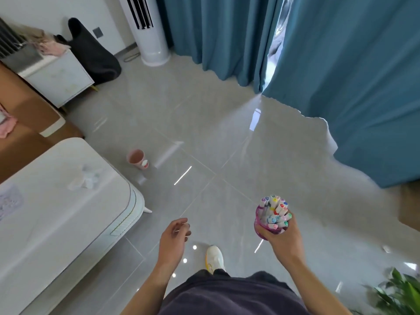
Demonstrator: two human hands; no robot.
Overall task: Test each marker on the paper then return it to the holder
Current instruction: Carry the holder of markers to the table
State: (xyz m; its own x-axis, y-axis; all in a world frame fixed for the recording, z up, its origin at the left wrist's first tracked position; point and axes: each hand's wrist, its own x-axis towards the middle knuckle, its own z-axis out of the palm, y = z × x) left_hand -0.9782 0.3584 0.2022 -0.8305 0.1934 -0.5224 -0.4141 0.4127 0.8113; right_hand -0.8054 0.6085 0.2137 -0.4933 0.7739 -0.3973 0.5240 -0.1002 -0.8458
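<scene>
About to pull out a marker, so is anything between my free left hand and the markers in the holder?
Nothing visible. The left hand is empty, and the markers stand cap-up in the holder that the right hand holds. Only open air over the floor lies between them.

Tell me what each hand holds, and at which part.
The right hand grips the pink marker holder, full of markers, around its lower body. The left hand holds nothing; its fingers are loosely curled.
</scene>
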